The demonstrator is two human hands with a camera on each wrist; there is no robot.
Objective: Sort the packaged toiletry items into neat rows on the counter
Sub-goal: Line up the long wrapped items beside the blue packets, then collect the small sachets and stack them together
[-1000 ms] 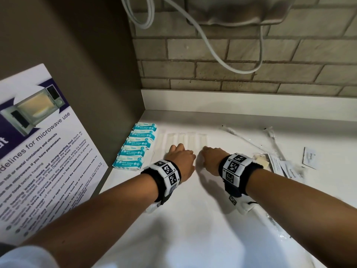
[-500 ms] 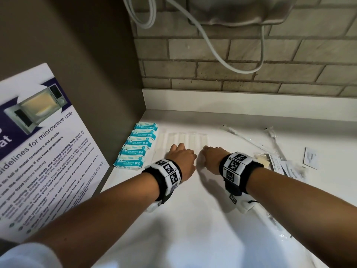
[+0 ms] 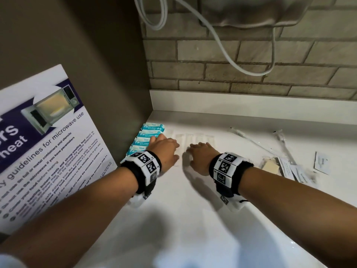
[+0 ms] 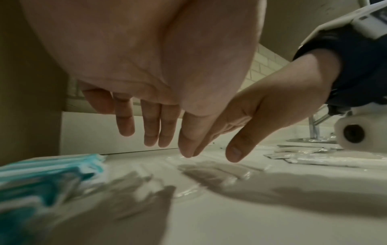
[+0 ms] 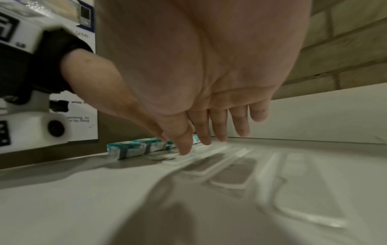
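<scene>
A row of teal wipe packets point(image 3: 148, 135) lies along the left wall, also in the left wrist view point(image 4: 41, 175) and right wrist view point(image 5: 134, 147). Beside them lies a row of clear flat packets point(image 3: 193, 139) point(image 4: 222, 170) point(image 5: 230, 174). My left hand point(image 3: 164, 149) hovers palm down over the gap between the two rows, its fingers point(image 4: 150, 132) straight and holding nothing. My right hand point(image 3: 201, 153) hovers palm down over the near ends of the clear packets, with its fingers point(image 5: 220, 129) straight and empty. I cannot tell whether any fingertip touches a packet.
Loose items lie on the white counter point(image 3: 193, 219) to the right: two long thin wrapped sticks point(image 3: 249, 139) point(image 3: 284, 144), a pile of sachets point(image 3: 289, 168) and a single white sachet point(image 3: 321, 163). A microwave poster point(image 3: 44, 144) hangs on the left wall. A brick wall with a cable stands behind.
Both hands have slid left across the counter. The left hand now reaches the edge of the teal packets. No packet has visibly shifted.
</scene>
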